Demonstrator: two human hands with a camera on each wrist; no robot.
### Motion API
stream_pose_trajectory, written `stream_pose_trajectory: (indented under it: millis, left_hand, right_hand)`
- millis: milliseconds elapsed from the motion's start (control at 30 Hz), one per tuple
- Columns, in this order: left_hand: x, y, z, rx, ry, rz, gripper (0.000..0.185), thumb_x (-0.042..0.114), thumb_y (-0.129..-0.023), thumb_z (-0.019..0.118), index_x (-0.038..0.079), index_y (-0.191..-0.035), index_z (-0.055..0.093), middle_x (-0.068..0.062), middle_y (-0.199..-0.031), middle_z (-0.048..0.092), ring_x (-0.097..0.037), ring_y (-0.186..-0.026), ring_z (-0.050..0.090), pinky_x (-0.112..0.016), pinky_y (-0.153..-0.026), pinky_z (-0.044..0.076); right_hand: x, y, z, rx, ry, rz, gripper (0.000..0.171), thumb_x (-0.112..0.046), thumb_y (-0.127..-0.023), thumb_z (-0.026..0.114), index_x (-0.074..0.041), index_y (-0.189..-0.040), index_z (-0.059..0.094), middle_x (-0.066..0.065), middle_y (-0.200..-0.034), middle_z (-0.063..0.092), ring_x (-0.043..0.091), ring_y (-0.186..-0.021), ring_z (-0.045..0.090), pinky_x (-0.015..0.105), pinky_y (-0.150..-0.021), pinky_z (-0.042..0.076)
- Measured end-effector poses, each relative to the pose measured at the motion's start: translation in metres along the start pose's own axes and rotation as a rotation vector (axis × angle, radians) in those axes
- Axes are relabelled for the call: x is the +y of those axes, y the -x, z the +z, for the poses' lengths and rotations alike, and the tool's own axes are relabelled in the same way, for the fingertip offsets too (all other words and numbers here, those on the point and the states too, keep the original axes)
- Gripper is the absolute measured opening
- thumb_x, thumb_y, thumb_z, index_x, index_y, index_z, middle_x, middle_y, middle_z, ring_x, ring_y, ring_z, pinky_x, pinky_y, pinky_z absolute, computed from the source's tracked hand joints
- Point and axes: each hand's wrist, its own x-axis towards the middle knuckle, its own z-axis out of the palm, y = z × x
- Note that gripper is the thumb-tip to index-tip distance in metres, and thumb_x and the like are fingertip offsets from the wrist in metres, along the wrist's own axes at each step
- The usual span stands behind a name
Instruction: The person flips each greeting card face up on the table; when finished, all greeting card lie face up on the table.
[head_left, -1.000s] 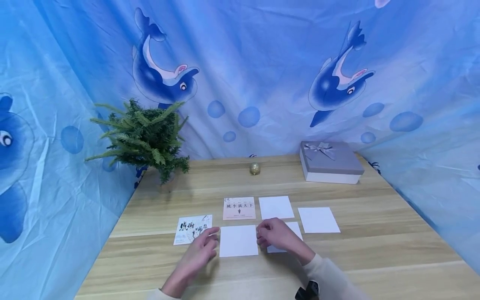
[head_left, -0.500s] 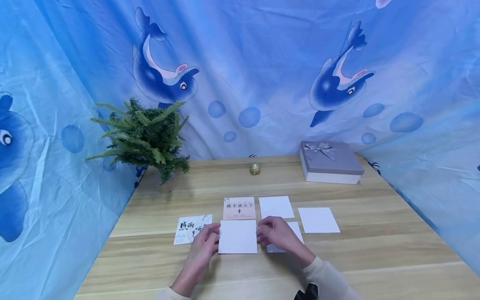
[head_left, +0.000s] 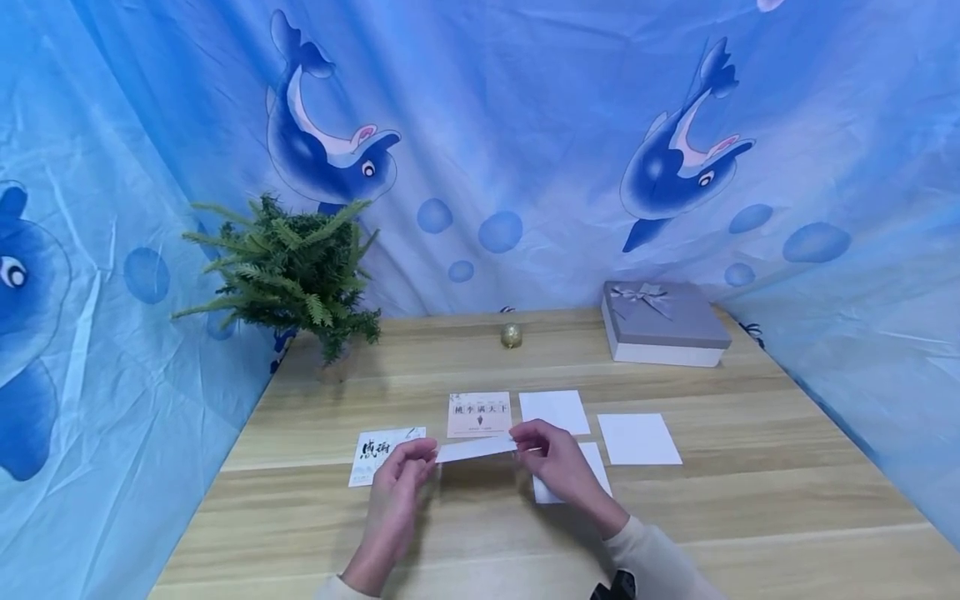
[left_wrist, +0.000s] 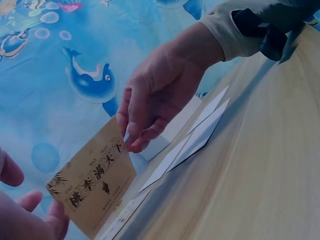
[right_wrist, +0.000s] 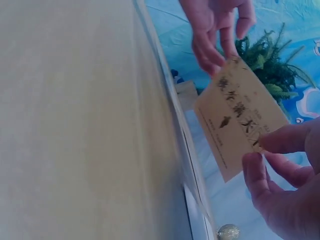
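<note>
A square card [head_left: 476, 448] is held up off the table between both hands, seen nearly edge-on in the head view. Its printed side, tan with dark characters, shows in the left wrist view [left_wrist: 100, 187] and right wrist view. The right hand [head_left: 558, 462] pinches its right corner between thumb and fingers. At the opposite edge, the left hand [head_left: 401, 487] grips the card by its side. Just beyond lies a pinkish card [head_left: 478, 415] with similar characters. A white card with black writing [head_left: 372, 457] is partly covered by the left hand.
Blank white cards lie to the right: one at the back [head_left: 553, 412], one farther right [head_left: 640, 439], and one partly under the right hand [head_left: 592, 467]. Behind stand a green plant [head_left: 288, 267], a gold ball [head_left: 511, 336] and a grey-lidded box [head_left: 663, 325].
The blank-faced card lay flat between the hands. Both hands have now lifted it and tipped it until it looks like a thin strip from above; the left hand came in to its edge.
</note>
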Motion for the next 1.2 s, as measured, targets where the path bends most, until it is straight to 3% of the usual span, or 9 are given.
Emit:
stream_pose_trajectory:
  millis: [167,367,567,800,1200]
  left_hand:
    - [0.003,0.0,0.003,0.016,0.035,0.038,0.035,-0.006,-0.093,0.037,-0.009,-0.126,0.049,-0.026,-0.13,0.053,-0.031,-0.121,0.054,-0.023,-0.1,0.049]
    - [0.0,0.005,0.009,0.007,-0.062,0.093,0.037,-0.004,-0.095,0.047,-0.006,-0.132,0.046,-0.019,-0.132,0.055,-0.03,-0.122,0.054,-0.02,-0.098,0.049]
    - [-0.008,0.009,0.008,-0.005,-0.125,0.115,0.038,-0.001,-0.095,0.048,-0.004,-0.133,0.046,-0.019,-0.135,0.053,-0.032,-0.124,0.053,-0.019,-0.099,0.047]
    - [-0.016,0.009,0.007,-0.031,-0.099,0.084,0.038,0.001,-0.096,0.044,-0.002,-0.134,0.047,-0.018,-0.138,0.052,-0.033,-0.126,0.05,-0.043,-0.105,0.046]
    - [-0.024,0.009,0.008,-0.042,-0.268,0.111,0.038,0.003,-0.095,0.049,-0.001,-0.132,0.05,-0.021,-0.134,0.055,-0.037,-0.127,0.05,-0.05,-0.108,0.042]
  right_hand:
    - [-0.003,-0.001,0.002,0.062,0.024,0.017,0.01,0.002,-0.085,0.068,-0.002,-0.094,0.068,0.008,-0.083,0.068,0.017,-0.074,0.063,0.021,-0.063,0.053]
    - [0.001,0.0,0.003,0.129,0.021,0.078,0.006,0.0,-0.086,0.069,-0.006,-0.088,0.067,0.003,-0.075,0.063,0.014,-0.065,0.06,0.022,-0.055,0.052]
    - [0.006,0.0,0.005,0.124,0.062,0.084,0.003,-0.003,-0.085,0.07,-0.004,-0.087,0.067,0.001,-0.071,0.062,0.008,-0.06,0.055,0.021,-0.052,0.049]
    - [0.007,0.001,0.006,0.086,0.086,0.129,0.003,-0.004,-0.086,0.069,-0.005,-0.085,0.066,0.003,-0.067,0.061,0.016,-0.057,0.057,0.023,-0.05,0.048]
    - [0.008,0.005,0.006,-0.108,0.039,0.227,0.018,-0.009,-0.093,0.06,0.006,-0.098,0.068,0.008,-0.074,0.068,0.018,-0.065,0.067,0.029,-0.06,0.059]
